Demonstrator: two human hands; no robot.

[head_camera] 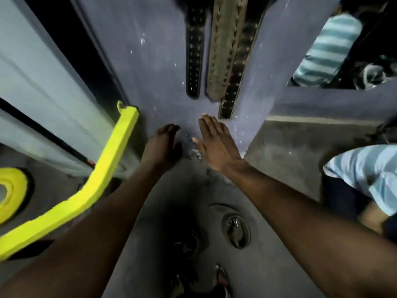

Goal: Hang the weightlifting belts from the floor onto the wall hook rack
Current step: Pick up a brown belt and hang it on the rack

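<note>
Three weightlifting belts hang side by side down the purple wall: a black studded belt (195, 52) on the left, a wide tan belt (225, 48) in the middle and a dark belt (237, 78) partly behind it. The hook rack is out of view above. My right hand (216, 143) is flat with fingers straight, just below the dark belt's lower end, holding nothing. My left hand (162, 145) hangs beside it with fingers curled downward, and I see nothing in it. Both hands are in front of the wall's lower part.
A bright yellow metal frame (103, 173) slants across the left, with a yellow weight plate (10, 190) on the floor beyond it. Dark weight plates (235, 230) lie on the grey floor under my arms. A mirror (335, 48) on the right reflects a striped shirt.
</note>
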